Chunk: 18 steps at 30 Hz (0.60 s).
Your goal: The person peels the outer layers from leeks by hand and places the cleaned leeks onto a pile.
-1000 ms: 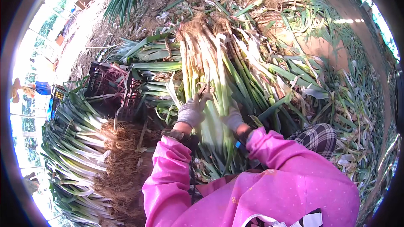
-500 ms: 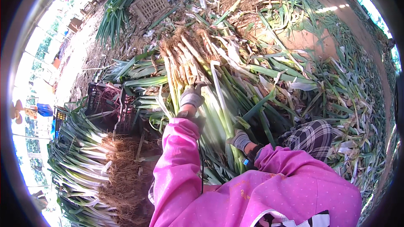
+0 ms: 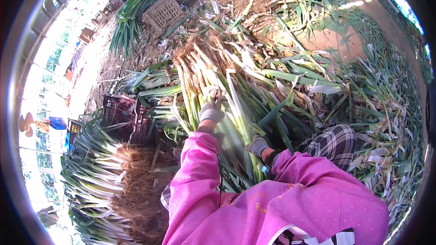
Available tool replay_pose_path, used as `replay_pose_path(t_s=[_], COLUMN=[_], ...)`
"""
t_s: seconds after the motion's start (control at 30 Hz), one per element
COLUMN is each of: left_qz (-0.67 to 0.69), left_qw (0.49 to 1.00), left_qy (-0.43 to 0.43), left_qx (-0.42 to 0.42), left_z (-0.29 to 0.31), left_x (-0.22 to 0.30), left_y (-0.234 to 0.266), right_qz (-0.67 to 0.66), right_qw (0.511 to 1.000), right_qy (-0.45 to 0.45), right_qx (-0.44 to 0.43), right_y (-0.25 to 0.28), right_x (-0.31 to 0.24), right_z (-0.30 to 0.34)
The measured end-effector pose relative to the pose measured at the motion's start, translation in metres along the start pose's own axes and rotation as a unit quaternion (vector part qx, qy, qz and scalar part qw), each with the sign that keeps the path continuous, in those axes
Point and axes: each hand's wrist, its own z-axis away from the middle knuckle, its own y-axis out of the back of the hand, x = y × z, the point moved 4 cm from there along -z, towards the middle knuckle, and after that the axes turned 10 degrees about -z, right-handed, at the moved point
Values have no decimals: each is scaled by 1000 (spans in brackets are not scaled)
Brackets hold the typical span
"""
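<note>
A large heap of leeks [image 3: 200, 70] lies before me, root ends pointing away. My left hand [image 3: 211, 111], in a grey glove, rests over the pale stalks at the middle of the heap. Its fingers look stretched forward and apart, though their tips are blurred among the stalks. Lower and to the right, my gloved right hand [image 3: 258, 146] is closed around the green part of a long leek [image 3: 236, 102], whose white end slants up and away. Some of the right hand's fingers are hidden behind the leaves.
Leeks with bushy roots [image 3: 95, 177] are stacked in a row at my left. Beyond them stands a dark plastic crate [image 3: 142, 120]. A pale crate [image 3: 163, 12] lies at the far left beside a green bundle [image 3: 125, 29]. Leaf scraps [image 3: 381, 109] cover the ground at right.
The view has shifted slightly, so the things at left appear farther right. My left hand sits slightly lower against the stalks; my right hand stays on the leek.
</note>
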Motion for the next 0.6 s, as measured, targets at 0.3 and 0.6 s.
replay_pose_path(t_s=[0.3, 0.6], left_qz=[-31, 216], left_qw=[994, 975], left_qy=[-90, 42], left_qx=[-50, 15], left_z=[94, 169], left_x=[80, 19], left_y=[18, -40], right_qz=[-150, -590], right_qw=[983, 790], right_qy=[98, 153], right_qx=[39, 74], right_y=[17, 160], right_x=[27, -41], right_z=[-13, 21])
